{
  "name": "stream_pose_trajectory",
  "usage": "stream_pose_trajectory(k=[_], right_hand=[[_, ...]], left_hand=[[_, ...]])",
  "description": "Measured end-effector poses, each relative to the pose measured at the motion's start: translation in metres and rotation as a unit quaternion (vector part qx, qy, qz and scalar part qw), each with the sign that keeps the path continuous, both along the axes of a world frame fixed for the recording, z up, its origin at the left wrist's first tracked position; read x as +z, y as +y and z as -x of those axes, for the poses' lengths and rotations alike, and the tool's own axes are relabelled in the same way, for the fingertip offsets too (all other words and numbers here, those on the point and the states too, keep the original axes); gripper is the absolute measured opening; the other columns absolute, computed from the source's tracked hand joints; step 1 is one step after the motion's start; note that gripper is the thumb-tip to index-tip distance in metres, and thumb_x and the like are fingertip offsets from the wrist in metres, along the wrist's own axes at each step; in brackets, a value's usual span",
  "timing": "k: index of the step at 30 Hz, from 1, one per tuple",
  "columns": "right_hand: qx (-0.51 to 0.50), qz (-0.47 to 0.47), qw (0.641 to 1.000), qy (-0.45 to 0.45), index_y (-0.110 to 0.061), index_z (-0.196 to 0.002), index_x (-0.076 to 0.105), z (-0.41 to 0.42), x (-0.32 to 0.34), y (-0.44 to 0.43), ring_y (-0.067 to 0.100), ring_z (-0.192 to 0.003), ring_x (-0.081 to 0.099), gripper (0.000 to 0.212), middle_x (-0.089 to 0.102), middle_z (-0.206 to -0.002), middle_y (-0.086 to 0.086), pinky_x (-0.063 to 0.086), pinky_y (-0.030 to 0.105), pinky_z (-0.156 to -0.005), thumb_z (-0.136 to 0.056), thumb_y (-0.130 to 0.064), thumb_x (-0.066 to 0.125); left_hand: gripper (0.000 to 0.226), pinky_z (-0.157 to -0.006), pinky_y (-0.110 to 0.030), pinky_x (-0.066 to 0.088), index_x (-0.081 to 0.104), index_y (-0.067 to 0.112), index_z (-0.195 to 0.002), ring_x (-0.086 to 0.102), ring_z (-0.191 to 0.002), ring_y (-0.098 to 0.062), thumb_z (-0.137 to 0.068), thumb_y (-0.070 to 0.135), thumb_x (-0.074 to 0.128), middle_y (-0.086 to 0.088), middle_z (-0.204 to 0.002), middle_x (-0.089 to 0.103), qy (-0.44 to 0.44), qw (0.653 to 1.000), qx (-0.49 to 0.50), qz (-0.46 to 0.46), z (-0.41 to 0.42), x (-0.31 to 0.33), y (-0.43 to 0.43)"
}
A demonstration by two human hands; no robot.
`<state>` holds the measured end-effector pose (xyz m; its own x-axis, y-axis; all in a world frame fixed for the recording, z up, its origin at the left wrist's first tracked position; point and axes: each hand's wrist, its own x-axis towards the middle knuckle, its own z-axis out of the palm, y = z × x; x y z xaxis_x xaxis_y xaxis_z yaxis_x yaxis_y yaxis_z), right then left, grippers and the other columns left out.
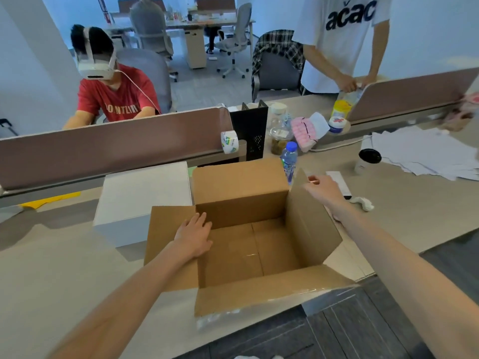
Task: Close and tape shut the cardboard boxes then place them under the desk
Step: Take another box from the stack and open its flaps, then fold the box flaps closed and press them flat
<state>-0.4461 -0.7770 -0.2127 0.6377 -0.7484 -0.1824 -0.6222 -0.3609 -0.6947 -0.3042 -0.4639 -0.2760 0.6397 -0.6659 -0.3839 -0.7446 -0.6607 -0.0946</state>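
**Box open at the desk's front edge, both hands on the side flaps**

The box (254, 244) sits open and looks empty near the front edge of the desk (51, 268), with all four flaps up or spread. Its near flap (259, 294) hangs out past that edge. A white box (145, 195) stands just beside it on the left.

The left hand (194, 235) lies flat on the left flap (166, 229), fingers straight and slightly spread, tips at the box's rim. The right hand (324, 189) holds the far top corner of the right flap (308, 229), which stands nearly upright, and its fingers appear curled round the flap's edge.

The step in hand looks like folding the side flaps inward. Risks from here:

- **Box sliding off:** it sits close to the front edge, so an uneven push on the flaps could slide it toward the person and off the desk.
- **Flaps springing open:** the tape (230, 142) is well apart, at the back of the desk against the divider. Reaching for it frees one hand, and the stiff flaps may then lift again.
- **Bottle tipping:** a water bottle (289, 156) stands just behind the box's far right corner. A reach past it for the tape could knock it over.
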Motion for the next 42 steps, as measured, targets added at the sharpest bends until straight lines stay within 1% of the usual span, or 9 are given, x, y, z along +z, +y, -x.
stream_pose_trajectory(k=[6,10,12,15,21,26,32,37,42], right_hand=[[0.045,0.128,0.983,0.127,-0.007,-0.137,0.045,0.021,-0.008,-0.031,0.035,-0.125,0.049,0.062,0.051,-0.137,0.018,0.047,0.043,-0.097,-0.082,-0.024,0.067],[0.081,0.197,0.945,0.247,-0.010,-0.154,0.010,0.027,-0.030,-0.027,0.036,-0.150,-0.003,0.085,-0.002,-0.162,0.018,0.016,0.049,-0.119,-0.088,-0.017,0.062],[0.118,0.194,0.935,0.273,-0.012,-0.153,0.016,0.022,-0.041,-0.021,0.036,-0.149,-0.012,0.078,-0.008,-0.162,0.021,0.007,0.048,-0.121,-0.090,-0.019,0.060],[0.182,0.195,0.929,0.255,-0.013,-0.145,0.035,0.001,-0.047,-0.007,0.039,-0.149,-0.009,0.061,-0.003,-0.161,0.024,0.006,0.049,-0.122,-0.088,-0.016,0.058],[0.271,0.235,0.915,0.183,-0.019,-0.147,0.038,-0.065,-0.038,0.061,0.035,-0.150,-0.007,0.066,0.006,-0.162,0.017,0.009,0.051,-0.121,-0.086,-0.017,0.063],[0.316,0.229,0.914,0.113,-0.023,-0.149,0.037,-0.120,-0.033,0.138,0.030,-0.151,-0.006,0.063,0.012,-0.163,0.010,0.010,0.050,-0.122,-0.091,-0.023,0.063],[0.365,0.180,0.910,0.082,-0.018,-0.144,0.045,-0.185,-0.035,0.213,0.025,-0.152,-0.001,0.050,0.021,-0.162,0.007,0.009,0.045,-0.123,-0.096,-0.029,0.057],[0.349,0.157,0.922,0.055,-0.014,-0.148,0.038,-0.230,-0.050,0.265,0.022,-0.152,-0.001,0.051,0.018,-0.163,0.006,0.008,0.038,-0.121,-0.099,-0.022,0.052],[0.269,0.087,0.955,0.088,-0.017,-0.155,0.017,-0.273,-0.072,0.293,0.024,-0.151,-0.009,0.070,-0.001,-0.165,0.006,0.009,0.044,-0.123,-0.098,-0.038,0.051]], left_hand=[[0.059,-0.120,-0.044,0.009,0.021,0.024,-0.153,0.002,-0.149,-0.024,-0.100,0.044,0.038,-0.005,-0.162,0.001,0.012,1.000,0.006,-0.018,0.007,-0.001,-0.006],[0.058,-0.120,-0.045,0.009,0.022,0.024,-0.153,0.001,-0.149,-0.024,-0.100,0.044,0.037,-0.005,-0.163,0.002,0.015,1.000,0.011,-0.010,0.014,0.001,-0.011],[0.058,-0.119,-0.047,0.010,0.023,0.025,-0.152,0.001,-0.149,-0.023,-0.100,0.044,0.038,-0.004,-0.163,0.002,0.022,0.999,0.032,0.006,0.020,0.002,-0.010],[0.058,-0.118,-0.050,0.013,0.025,0.024,-0.151,0.003,-0.149,-0.024,-0.099,0.044,0.040,-0.003,-0.162,0.004,0.017,0.997,0.070,0.041,0.022,0.003,-0.002],[0.057,-0.112,-0.048,0.032,0.054,0.010,-0.133,0.011,-0.145,-0.030,-0.088,0.046,0.053,-0.008,-0.149,0.033,0.038,0.999,0.013,0.027,0.011,-0.004,0.027],[0.058,-0.099,-0.046,0.042,0.061,0.013,-0.118,0.042,-0.113,-0.027,-0.090,0.057,0.036,-0.003,-0.118,0.054,0.064,0.993,-0.047,0.093,-0.005,-0.012,0.055],[0.056,-0.107,-0.040,0.037,0.037,0.023,-0.145,0.035,-0.135,-0.021,-0.096,0.050,0.039,0.001,-0.152,0.034,0.047,0.967,-0.079,0.238,-0.054,-0.011,0.107],[0.067,-0.111,-0.039,0.031,0.037,0.021,-0.146,0.027,-0.142,-0.020,-0.093,0.058,0.020,0.001,-0.157,0.025,0.022,0.969,0.044,0.244,-0.134,-0.024,0.166],[0.053,-0.116,-0.039,0.021,0.031,0.014,-0.147,0.015,-0.146,-0.021,-0.100,0.037,0.039,-0.004,-0.160,0.015,0.023,0.953,0.171,0.249,-0.201,-0.034,0.201]])
